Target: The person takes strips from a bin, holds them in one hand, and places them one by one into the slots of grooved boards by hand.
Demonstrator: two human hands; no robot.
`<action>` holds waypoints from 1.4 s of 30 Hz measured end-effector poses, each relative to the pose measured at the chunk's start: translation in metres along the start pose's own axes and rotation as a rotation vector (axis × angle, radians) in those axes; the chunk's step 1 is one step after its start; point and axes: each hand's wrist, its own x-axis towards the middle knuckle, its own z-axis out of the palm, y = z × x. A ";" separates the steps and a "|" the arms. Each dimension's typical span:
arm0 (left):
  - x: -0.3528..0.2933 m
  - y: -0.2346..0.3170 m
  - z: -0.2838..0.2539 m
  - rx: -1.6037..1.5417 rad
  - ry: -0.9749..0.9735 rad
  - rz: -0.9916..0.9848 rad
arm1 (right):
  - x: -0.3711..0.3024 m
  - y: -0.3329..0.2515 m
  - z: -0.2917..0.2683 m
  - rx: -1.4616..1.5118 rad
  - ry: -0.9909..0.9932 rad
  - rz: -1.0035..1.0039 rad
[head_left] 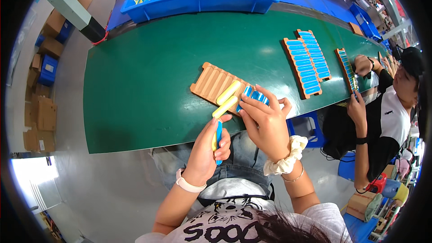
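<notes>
In front of me a brown grooved tray [209,79] lies slanted near the table's front edge, its left grooves bare. One yellow stick-shaped piece [228,92] rests on the tray. A second yellow piece [225,107] reaches from my left fingertips over the tray's near edge. My left hand [206,150] is closed around several more pieces, yellow and blue, including a blue piece [219,136] showing between the fingers. My right hand [269,123] has its fingers spread over the tray's right end, fingertips touching blue pieces [257,95]; it partly hides them.
A big blue bin [202,4] of loose blue and yellow pieces stands beyond the green table's [144,72] far edge. Two trays filled with blue pieces [302,65] lie to the right. Further right, a co-worker [382,112] handles another tray [345,69].
</notes>
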 end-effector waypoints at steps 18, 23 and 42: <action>0.012 0.004 0.016 -0.006 0.113 0.094 | 0.070 0.050 0.015 0.214 -0.255 -0.420; 0.014 -0.002 0.005 0.564 0.154 0.466 | 0.079 0.053 0.015 0.221 -0.255 -0.469; 0.020 0.044 -0.037 0.962 0.444 0.778 | 0.125 0.070 0.023 0.597 -0.640 -0.082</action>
